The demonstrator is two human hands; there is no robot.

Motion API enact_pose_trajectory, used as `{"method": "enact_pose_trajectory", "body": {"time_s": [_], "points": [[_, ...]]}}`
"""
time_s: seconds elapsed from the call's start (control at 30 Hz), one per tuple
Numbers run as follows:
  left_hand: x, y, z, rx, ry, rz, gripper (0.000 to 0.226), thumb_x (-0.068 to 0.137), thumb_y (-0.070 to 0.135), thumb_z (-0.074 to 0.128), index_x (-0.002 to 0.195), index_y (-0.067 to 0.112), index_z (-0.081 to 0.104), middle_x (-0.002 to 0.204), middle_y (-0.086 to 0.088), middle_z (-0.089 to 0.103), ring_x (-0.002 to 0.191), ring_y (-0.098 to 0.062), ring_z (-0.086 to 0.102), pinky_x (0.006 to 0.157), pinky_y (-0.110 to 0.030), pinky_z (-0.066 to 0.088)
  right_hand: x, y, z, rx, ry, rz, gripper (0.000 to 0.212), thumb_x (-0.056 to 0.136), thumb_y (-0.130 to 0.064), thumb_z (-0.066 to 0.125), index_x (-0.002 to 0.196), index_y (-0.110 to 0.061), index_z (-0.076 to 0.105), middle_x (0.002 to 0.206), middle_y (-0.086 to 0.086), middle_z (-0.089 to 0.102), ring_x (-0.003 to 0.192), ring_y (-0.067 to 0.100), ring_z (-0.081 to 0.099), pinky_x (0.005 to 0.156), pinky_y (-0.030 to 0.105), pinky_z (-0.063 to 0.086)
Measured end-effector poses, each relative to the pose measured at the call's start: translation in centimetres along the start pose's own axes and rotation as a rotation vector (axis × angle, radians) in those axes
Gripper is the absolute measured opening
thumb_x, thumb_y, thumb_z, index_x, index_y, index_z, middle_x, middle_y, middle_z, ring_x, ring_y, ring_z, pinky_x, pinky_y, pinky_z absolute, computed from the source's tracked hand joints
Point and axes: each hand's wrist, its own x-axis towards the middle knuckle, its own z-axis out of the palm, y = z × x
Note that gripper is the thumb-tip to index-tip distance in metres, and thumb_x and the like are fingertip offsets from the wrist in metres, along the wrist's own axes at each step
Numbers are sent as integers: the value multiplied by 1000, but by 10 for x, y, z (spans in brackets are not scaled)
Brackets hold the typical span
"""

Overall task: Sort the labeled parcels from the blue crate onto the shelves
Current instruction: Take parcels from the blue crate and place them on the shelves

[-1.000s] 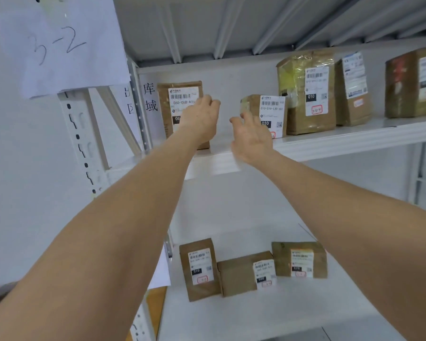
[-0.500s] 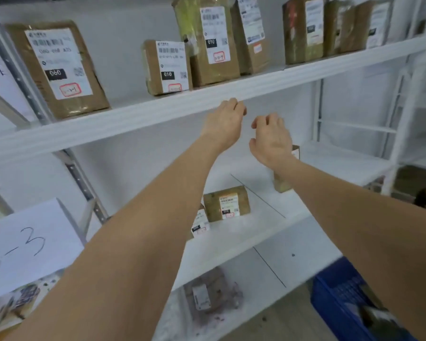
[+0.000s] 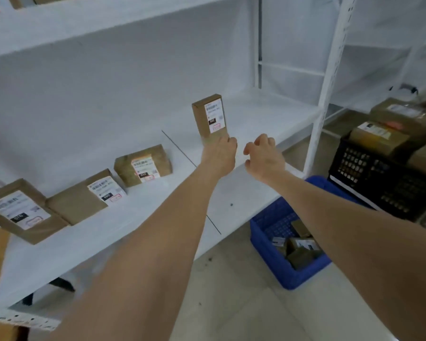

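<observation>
The view is dropping from the upper shelf to the middle shelf (image 3: 256,114), bringing the blue crate (image 3: 303,276) further into sight. The left hand (image 3: 219,153) and right hand (image 3: 263,156) are hanging loosely curled and empty, the left overlapping the foot of an upright labeled parcel (image 3: 209,116); contact is unclear. The blue crate is sitting on the floor holding several small brown parcels (image 3: 303,249), while the black crate (image 3: 369,173) beside it is carrying larger boxes (image 3: 384,134).

Matt brown cardboard parcels (image 3: 209,116), white painted-metal shelf (image 3: 256,114), blue plastic crate (image 3: 263,232)
</observation>
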Motion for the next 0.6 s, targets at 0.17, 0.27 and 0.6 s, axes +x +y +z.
{"method": "enact_pose_trajectory", "body": {"time_s": [0.17, 0.27, 0.6], "points": [[22, 60, 53, -69, -125, 17, 36, 92, 5, 44, 128, 8, 45, 128, -11, 43, 118, -25, 43, 81, -37, 43, -1, 78, 28, -21, -79, 44, 33, 93, -20, 52, 125, -16, 53, 131, 11, 39, 123, 26, 35, 97, 34, 40], [41, 85, 82, -80, -196, 47, 37, 93, 4, 42, 129, 6, 44, 129, -13, 42, 117, -26, 43, 81, -37, 43, 3, 115, 43, -24, -130, 76, 34, 93, -20, 51, 126, -16, 52, 132, 12, 38, 124, 28, 34, 96, 35, 41], [140, 152, 186, -145, -306, 82, 37, 94, 4, 42, 131, 6, 43, 129, -13, 43, 116, -26, 44, 79, -36, 43, 72, 236, 107, -76, -284, 131, 35, 94, -26, 52, 128, -18, 49, 131, 11, 38, 121, 28, 36, 91, 36, 42]]}}
